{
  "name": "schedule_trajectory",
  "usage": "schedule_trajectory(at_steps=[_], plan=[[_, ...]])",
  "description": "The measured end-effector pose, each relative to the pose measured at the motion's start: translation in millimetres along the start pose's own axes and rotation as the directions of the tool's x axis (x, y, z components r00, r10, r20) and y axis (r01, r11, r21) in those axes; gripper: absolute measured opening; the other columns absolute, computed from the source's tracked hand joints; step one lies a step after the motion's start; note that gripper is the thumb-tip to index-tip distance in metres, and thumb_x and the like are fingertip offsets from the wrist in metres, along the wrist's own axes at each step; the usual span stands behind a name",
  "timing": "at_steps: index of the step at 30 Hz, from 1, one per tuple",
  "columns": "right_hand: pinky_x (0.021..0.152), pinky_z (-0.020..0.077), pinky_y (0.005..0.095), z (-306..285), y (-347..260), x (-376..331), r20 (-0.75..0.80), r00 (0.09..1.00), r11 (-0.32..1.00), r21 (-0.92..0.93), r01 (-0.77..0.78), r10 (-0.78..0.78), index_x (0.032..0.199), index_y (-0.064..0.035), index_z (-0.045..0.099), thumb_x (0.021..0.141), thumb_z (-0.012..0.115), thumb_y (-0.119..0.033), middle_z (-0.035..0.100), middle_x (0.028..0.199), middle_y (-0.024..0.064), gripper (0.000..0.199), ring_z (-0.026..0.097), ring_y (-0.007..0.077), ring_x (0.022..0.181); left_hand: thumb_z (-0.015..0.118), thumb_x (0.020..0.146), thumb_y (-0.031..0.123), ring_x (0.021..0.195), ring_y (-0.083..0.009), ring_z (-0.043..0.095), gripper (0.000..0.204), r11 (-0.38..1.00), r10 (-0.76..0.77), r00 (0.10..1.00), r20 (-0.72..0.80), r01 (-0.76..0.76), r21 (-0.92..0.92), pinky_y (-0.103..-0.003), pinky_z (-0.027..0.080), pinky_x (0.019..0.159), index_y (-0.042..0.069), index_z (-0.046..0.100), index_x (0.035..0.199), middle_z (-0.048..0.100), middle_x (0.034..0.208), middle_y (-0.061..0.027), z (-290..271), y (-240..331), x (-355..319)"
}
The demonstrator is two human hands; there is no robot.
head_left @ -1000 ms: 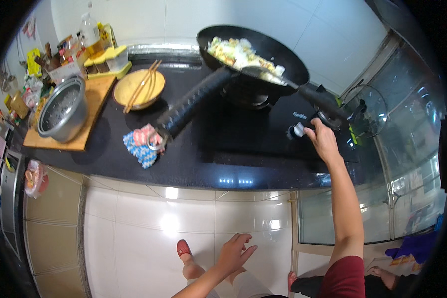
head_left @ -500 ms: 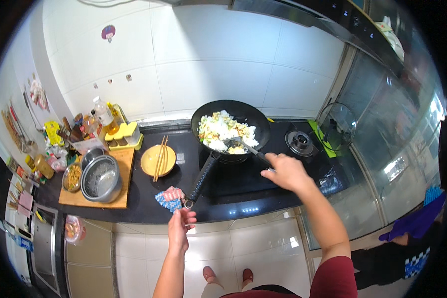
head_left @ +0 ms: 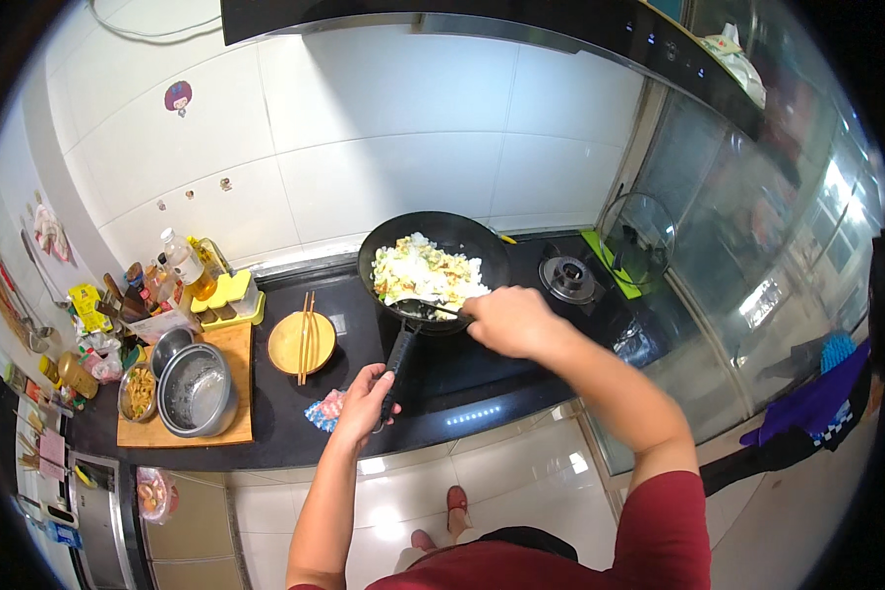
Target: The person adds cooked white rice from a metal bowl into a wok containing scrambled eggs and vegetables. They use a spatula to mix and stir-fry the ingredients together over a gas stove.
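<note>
A black wok (head_left: 492, 261) stands on the left burner, holding white rice mixed with yellow and green bits (head_left: 428, 270). Wrapped round the wok's long dark handle, near its end, is my left hand (head_left: 367, 398). My right hand (head_left: 509, 320) is closed on a dark spatula (head_left: 433, 307), whose head dips into the rice at the wok's near side; its grip is mostly hidden in my fingers. Partly behind my left hand lies a pink and blue cloth (head_left: 323, 411) on the counter. Left of the wok sits a yellow bowl (head_left: 287, 346) with chopsticks (head_left: 308, 334) laid across it.
A wooden board (head_left: 236, 374) at left carries a grey pot (head_left: 228, 403) and smaller bowls. Seasoning boxes (head_left: 231, 295) and bottles stand behind it. At right are a second burner (head_left: 568, 280) and a glass lid (head_left: 639, 236) on a green board. A range hood (head_left: 521, 25) hangs above.
My left hand has risen from below the handle's end and closed round the handle. The spatula has swung to the wok's near left side, and my right hand has come closer to the wok.
</note>
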State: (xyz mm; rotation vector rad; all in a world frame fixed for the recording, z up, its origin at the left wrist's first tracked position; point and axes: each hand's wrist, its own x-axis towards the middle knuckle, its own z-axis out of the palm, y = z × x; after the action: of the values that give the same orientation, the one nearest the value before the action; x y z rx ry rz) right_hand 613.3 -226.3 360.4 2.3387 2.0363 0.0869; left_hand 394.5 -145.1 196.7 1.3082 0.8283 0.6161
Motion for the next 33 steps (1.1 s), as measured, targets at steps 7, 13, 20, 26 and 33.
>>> schedule_trajectory(at_steps=[7,13,20,26,33], plan=[[0.058,0.0549,0.0409,71,39,60,-0.298,0.955,0.989,-0.137,-0.050,0.007,0.105,-0.0191,0.069,0.089,0.051,-0.014,0.068,0.079,0.0124,0.025,0.071,0.0292,0.071,0.056,0.100,0.033,0.051,-0.0089,0.050,0.038,0.988,0.102,0.994,-0.040,-0.097,0.122,-0.025,0.039,0.044,0.003,0.054,0.123,0.057,0.072,-0.0029,4,1,7],[0.089,0.0531,0.0450,-8,130,40,-0.114,0.987,0.973,0.214,-0.085,0.112,0.113,-0.0191,0.071,0.084,0.064,-0.027,0.071,0.105,0.0121,0.030,0.067,0.0317,0.101,0.060,0.098,0.024,0.055,-0.0088,0.051,0.037,0.987,0.118,0.981,-0.155,-0.099,0.124,-0.023,0.041,0.046,-0.001,0.056,0.125,0.059,0.074,-0.0025,-9,-7,3],[0.067,0.0536,0.0353,34,211,108,0.018,0.909,0.758,0.544,-0.359,0.417,0.112,-0.0097,0.071,0.087,0.064,-0.023,0.073,0.083,0.0099,0.029,0.070,0.0181,0.066,0.063,0.095,0.013,0.056,-0.0071,0.051,0.032,0.990,0.111,0.989,-0.098,-0.101,0.099,-0.022,0.040,0.047,-0.002,0.058,0.123,0.060,0.074,-0.0029,-33,-2,15],[0.038,0.0312,0.0233,68,209,168,0.360,0.916,0.280,0.874,-0.397,0.175,0.119,-0.0097,0.066,0.090,0.063,-0.018,0.065,0.077,0.0076,0.030,0.046,0.0070,0.046,0.058,0.098,0.012,0.065,-0.0082,0.059,0.027,0.992,0.098,0.995,0.018,-0.099,0.081,-0.021,0.042,0.050,-0.001,0.058,0.121,0.065,0.078,-0.0045,-49,19,25],[0.092,0.0511,0.0380,23,153,100,-0.032,0.992,0.917,0.379,0.128,-0.126,0.117,-0.0046,0.067,0.080,0.071,-0.013,0.070,0.114,0.0153,0.039,0.066,0.0308,0.106,0.057,0.099,0.017,0.056,-0.0083,0.054,0.027,0.999,0.044,0.990,0.135,-0.040,-0.036,-0.022,0.043,0.050,0.001,0.056,0.121,0.063,0.076,-0.0044,-70,14,32]])
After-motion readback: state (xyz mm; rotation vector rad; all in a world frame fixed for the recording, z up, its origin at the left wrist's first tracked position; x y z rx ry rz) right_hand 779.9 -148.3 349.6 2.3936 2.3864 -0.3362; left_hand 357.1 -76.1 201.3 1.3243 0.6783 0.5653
